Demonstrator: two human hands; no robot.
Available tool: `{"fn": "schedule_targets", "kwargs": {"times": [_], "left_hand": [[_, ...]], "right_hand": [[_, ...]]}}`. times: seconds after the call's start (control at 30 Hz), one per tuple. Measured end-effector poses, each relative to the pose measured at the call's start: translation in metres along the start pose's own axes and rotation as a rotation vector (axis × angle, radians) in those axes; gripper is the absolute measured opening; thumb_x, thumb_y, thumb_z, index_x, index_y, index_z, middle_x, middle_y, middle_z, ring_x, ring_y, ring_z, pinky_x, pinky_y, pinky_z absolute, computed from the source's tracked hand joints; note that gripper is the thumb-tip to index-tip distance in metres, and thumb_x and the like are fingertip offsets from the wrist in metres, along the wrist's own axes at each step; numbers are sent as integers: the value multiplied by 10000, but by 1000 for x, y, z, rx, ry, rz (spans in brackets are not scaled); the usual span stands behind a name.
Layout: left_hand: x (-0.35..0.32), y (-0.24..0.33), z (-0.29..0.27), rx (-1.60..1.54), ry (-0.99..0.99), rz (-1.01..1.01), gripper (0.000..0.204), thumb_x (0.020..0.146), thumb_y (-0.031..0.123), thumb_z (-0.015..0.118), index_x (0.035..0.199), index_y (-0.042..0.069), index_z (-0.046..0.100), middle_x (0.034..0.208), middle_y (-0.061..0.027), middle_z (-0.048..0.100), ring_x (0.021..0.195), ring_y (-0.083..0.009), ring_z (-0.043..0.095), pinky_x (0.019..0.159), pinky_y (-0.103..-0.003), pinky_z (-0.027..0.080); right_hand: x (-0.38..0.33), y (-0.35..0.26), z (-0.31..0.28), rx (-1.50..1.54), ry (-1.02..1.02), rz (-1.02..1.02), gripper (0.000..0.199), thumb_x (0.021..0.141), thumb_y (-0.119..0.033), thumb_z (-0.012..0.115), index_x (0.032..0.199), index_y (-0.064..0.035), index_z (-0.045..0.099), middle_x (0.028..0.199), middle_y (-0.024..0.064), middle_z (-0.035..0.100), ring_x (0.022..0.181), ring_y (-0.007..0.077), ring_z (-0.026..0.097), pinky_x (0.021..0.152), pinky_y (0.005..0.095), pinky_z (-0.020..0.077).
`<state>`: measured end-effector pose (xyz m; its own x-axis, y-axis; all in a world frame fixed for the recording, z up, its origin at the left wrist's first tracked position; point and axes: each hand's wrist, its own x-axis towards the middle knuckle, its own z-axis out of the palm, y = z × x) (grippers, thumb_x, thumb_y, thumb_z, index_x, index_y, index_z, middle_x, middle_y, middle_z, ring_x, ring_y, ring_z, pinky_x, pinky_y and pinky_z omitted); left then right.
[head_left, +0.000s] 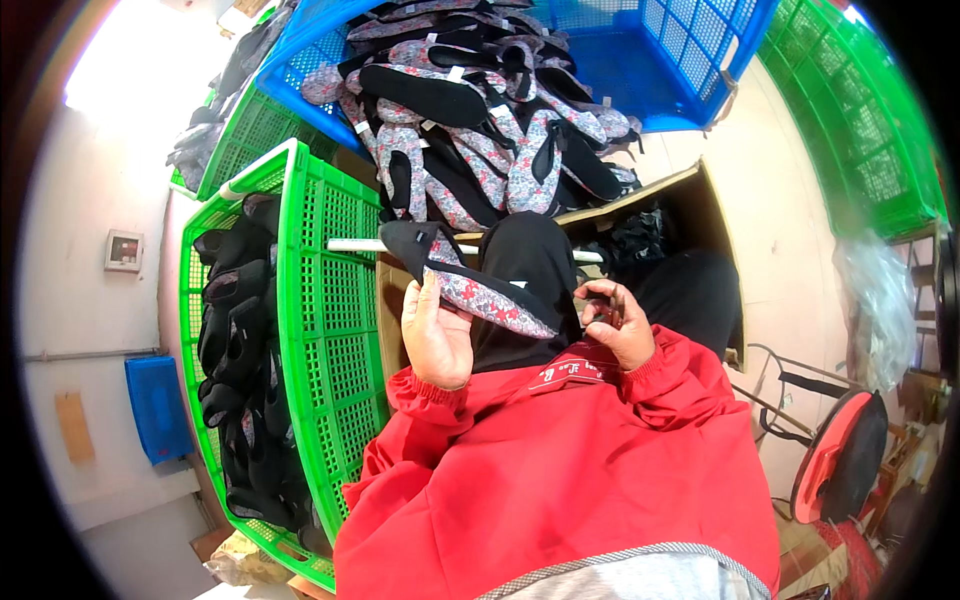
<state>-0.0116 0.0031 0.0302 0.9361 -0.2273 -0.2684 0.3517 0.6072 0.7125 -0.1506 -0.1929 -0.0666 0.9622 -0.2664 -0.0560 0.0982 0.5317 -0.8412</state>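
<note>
My left hand [437, 338] is closed on a slipper [490, 302], with the thumb against its side. The slipper has a grey, red and white pattern and a dark end, and lies tilted over my left knee. Off the slipper's other end, apart from it, my right hand [620, 325] is curled with thumb and fingers together. Whatever it may pinch is too small to make out. Many similar patterned slippers with black soles [425, 95] lie heaped just beyond my knees.
A blue crate [640, 85] holds the heap. Left of me stands a green crate [335, 330] with dark slippers [240, 330]. An open cardboard box [715, 230] with black plastic [640, 238] lies ahead, near a white bar [355, 245]. A red and black round seat [840, 455] stands at right.
</note>
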Motion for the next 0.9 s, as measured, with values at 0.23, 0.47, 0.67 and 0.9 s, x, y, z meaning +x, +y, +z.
{"fn": "schedule_targets", "kwargs": {"times": [0.23, 0.47, 0.67, 0.9], "left_hand": [[-10, -12, 6, 16, 32, -54, 73, 979, 143, 544, 1016, 82, 558, 981, -31, 639, 909, -150, 621, 820, -346, 516], [-9, -19, -2, 53, -49, -67, 175, 994, 185, 512, 1125, 74, 543, 1075, -62, 630, 992, -191, 612, 888, -379, 508], [-11, -26, -1, 111, -94, -44, 134, 995, 155, 507, 1101, 80, 539, 1059, -42, 631, 968, -166, 621, 862, -357, 515], [-14, -47, -6, 467, -253, -23, 170, 957, 33, 552, 1123, -4, 561, 1075, -40, 633, 975, -100, 581, 888, -255, 454]], "right_hand": [[-5, -8, 9, -57, -70, 65, 564, 756, 23, 746, 1263, -33, 505, 1223, 56, 543, 863, 73, 518, 766, 211, 454], [-6, -11, 14, -139, -62, 57, 472, 783, -13, 739, 1216, -27, 552, 1162, 16, 541, 863, 70, 484, 769, 202, 426], [-6, -6, 14, -127, -45, 62, 438, 814, -75, 740, 1208, -22, 556, 1114, -4, 537, 870, 67, 474, 786, 206, 420], [-6, 3, 8, -36, 33, 104, 376, 888, -85, 672, 1226, 4, 534, 1129, 27, 571, 977, 89, 553, 880, 243, 447]]}}
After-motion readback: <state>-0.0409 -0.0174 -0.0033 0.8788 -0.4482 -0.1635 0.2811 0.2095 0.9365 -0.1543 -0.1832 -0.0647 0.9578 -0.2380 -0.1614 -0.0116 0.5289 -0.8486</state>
